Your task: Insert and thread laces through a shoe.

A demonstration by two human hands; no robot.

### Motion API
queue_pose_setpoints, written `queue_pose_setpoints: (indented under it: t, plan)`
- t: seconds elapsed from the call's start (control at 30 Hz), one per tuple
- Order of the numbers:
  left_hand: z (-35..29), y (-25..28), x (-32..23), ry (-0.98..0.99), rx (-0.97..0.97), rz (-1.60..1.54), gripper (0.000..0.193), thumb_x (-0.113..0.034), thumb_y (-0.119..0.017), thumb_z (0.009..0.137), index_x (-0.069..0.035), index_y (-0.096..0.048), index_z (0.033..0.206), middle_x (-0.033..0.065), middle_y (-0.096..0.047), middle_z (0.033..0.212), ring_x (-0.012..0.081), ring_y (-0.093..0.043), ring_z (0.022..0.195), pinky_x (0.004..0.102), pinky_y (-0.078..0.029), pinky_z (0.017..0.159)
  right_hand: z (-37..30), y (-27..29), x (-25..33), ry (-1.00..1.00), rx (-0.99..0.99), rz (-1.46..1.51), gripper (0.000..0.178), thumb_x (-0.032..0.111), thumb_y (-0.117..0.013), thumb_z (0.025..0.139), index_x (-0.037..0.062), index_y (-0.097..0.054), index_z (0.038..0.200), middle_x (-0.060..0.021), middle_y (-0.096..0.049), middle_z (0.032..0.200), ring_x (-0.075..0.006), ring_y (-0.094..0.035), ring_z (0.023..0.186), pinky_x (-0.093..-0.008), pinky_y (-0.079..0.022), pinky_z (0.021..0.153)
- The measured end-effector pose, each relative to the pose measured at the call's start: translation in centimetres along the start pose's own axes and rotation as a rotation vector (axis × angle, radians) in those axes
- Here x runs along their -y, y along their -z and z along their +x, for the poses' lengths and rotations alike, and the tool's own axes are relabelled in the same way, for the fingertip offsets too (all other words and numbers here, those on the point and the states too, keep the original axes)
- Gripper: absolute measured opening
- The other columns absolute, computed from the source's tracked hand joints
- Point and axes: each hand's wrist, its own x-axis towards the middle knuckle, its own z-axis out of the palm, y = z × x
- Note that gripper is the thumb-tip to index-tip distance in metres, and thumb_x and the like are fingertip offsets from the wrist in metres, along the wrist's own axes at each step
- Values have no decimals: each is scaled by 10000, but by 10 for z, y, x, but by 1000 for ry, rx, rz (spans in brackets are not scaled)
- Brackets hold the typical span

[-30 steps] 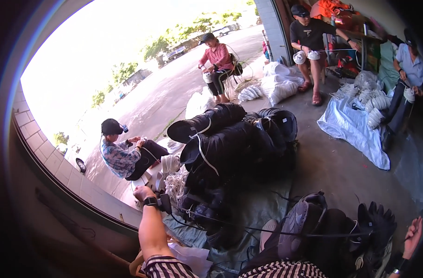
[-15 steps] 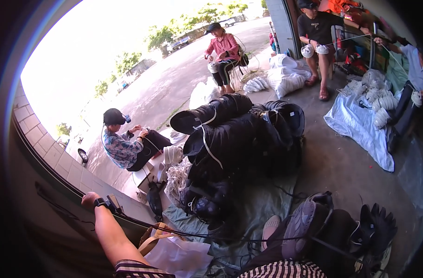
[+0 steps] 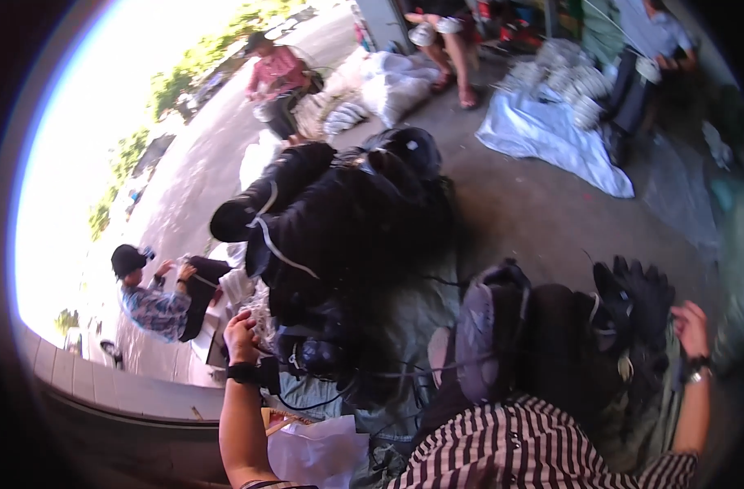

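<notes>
My left hand (image 3: 242,336) is raised at lower left, fingers curled in, with a dark band and a small dark device at the wrist. Whatever it grips is too blurred to tell. Below that wrist a thin black cord (image 3: 313,407) loops toward my lap. Out at the right edge, my right hand (image 3: 691,328) has bent fingers, beside a black glove-shaped thing (image 3: 645,314); I cannot make out what is between them. Between my hands, a grey-purple shoe (image 3: 478,338) with black parts rests by my knees, with a dark strand across it.
A large pile of black boot-like pieces (image 3: 364,212), tied with white cord, stands ahead on green sheeting (image 3: 429,306). A white bag (image 3: 319,452) lies at my left. Several people sit around; one person (image 3: 156,293) is near left. A pale sheet (image 3: 551,147) holds white bundles.
My view has turned right. My left hand has come inward from far left, and my right hand has come into view. The long black cord that stretched across my lap now hangs in a loop.
</notes>
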Motion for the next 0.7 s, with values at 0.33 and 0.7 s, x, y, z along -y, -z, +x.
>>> queue_pose_setpoints:
  t: [0.33,0.7]
  plan:
    - [-245,-284,38,-438,1004,254,145,-90,-650,850,-21,-658,977,-70,-461,613,18,-360,505,201,-291,460,-97,-334,-1,366,497,-500,84,51,-552,883,-7,-562,943,-80,-642,693,-121,-624,581,-248,-499,537]
    - [-284,-288,43,-980,1129,852,138,-183,-629,826,-76,-687,890,142,-667,740,308,-665,713,371,-514,625,-146,-338,-25,159,527,-555,96,76,-550,855,-8,-597,855,-142,-633,666,-200,-641,544,-333,-510,554]
